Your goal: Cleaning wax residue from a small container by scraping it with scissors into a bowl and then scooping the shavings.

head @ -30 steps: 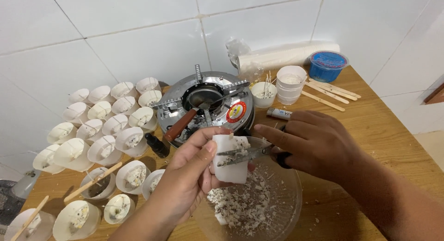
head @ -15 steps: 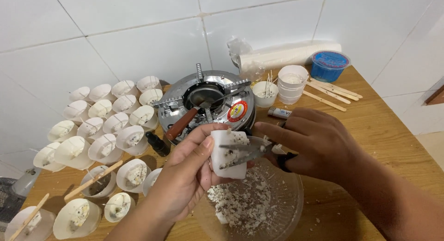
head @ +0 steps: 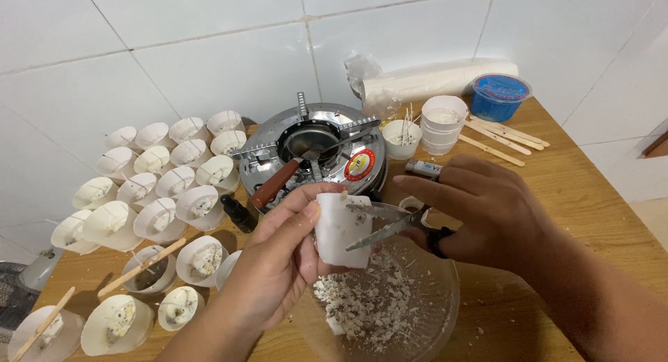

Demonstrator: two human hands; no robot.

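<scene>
Since a second ago, both hands have lifted the white cup [head: 342, 230] slightly higher over the glass bowl [head: 445, 299], and the scissors [head: 390, 223] now stand open with both blades across the cup's mouth rather than buried in it.

At far left, rows of small white cups [head: 160, 188] lie tilted on the wooden table [head: 584, 195], most with a pale lump inside; two nearer ones carry a flat wooden stick [head: 142, 267] across the rim. A small dark bottle [head: 239, 213] stands just beside them, next to the round metal stove [head: 313, 150], on which a brown-handled tool [head: 275, 183] lies.

The left hand [head: 278, 271] holds the white cup above the bowl, thumb pressed on its outer wall and the fingers curled behind it, pinching it firmly. The cup is tipped sideways, its opening facing right. Below it, the glass bowl holds a heap of white crumbs and flakes.

The right hand [head: 487, 216] grips the scissors by their black handles, fingers closed through and around the loops, with the index finger stretched forward.

Behind, a small white cup of thin sticks [head: 402, 136], stacked white cups [head: 444, 122], a blue tub [head: 499, 95], a wrapped white roll [head: 431, 80] and loose wooden sticks [head: 504, 138] sit near the tiled wall [head: 209, 56].
</scene>
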